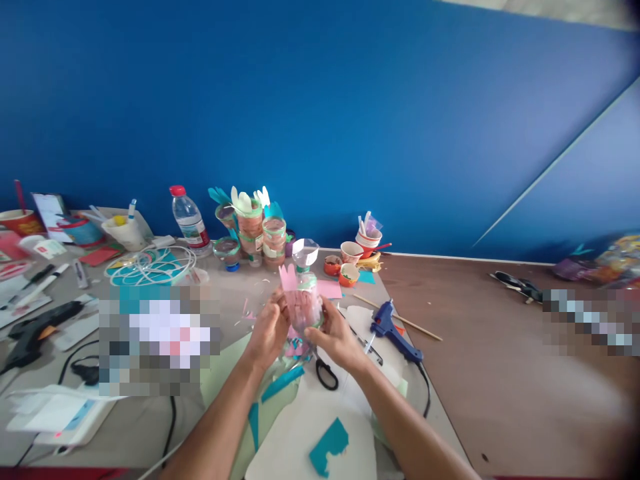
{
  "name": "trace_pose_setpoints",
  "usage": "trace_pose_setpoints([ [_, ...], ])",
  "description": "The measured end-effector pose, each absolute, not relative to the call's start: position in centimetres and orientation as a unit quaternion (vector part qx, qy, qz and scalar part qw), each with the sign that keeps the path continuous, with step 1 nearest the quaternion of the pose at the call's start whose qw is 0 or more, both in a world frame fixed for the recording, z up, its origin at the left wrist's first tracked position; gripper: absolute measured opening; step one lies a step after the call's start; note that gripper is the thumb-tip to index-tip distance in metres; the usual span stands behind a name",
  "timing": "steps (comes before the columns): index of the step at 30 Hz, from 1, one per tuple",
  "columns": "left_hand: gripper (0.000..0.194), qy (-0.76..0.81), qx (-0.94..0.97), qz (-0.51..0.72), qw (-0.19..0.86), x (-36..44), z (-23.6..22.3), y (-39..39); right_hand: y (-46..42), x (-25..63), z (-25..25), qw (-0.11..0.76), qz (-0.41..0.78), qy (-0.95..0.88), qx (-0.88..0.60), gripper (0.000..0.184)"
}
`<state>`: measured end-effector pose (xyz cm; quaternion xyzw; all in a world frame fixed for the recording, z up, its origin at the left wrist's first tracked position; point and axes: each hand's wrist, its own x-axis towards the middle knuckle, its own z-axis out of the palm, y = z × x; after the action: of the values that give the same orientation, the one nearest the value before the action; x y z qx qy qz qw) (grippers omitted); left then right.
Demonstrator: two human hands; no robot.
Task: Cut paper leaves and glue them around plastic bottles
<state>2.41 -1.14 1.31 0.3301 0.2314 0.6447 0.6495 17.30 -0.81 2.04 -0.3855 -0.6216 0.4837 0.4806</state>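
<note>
Between my two hands is a clear plastic bottle craft, with pink paper pieces on its side and a cut bottle top rising above it. The fingers of my left hand close on its left side, by the pink paper. My right hand grips the lower right side, thumb in front. Just below lie black-handled scissors, their blades partly hidden. A blue glue gun rests to the right of my right hand. White paper and a torn teal scrap lie nearer me.
Behind stand several decorated plastic cups and a red-capped bottle. Small paper cups stand at the back right. A wooden stick lies past the glue gun. Left are a coiled white cable and a black glue gun.
</note>
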Motion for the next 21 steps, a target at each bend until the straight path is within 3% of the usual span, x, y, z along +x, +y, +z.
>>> trace_pose_setpoints([
  [6, 0.072, 0.276, 0.370, 0.639, 0.615, 3.0, 0.4, -1.2, -0.8, 17.3, 0.7, 0.454, 0.272, -0.671, -0.519, 0.062],
  [12, 0.055, 0.319, 0.383, 0.614, 0.612, 3.6, 0.4, -1.6, -1.6, 16.8, -0.5, 0.431, 0.184, -0.730, -0.498, 0.065],
  [17, 0.044, 0.328, 0.373, 0.614, 0.612, 2.7, 0.2, -1.6, -2.2, 16.7, 0.6, 0.386, 0.226, -0.765, -0.463, 0.062],
  [21, 0.035, 0.314, 0.382, 0.609, 0.620, 2.1, 0.4, -1.6, -1.9, 16.9, 1.4, 0.404, 0.321, -0.728, -0.451, 0.051],
])
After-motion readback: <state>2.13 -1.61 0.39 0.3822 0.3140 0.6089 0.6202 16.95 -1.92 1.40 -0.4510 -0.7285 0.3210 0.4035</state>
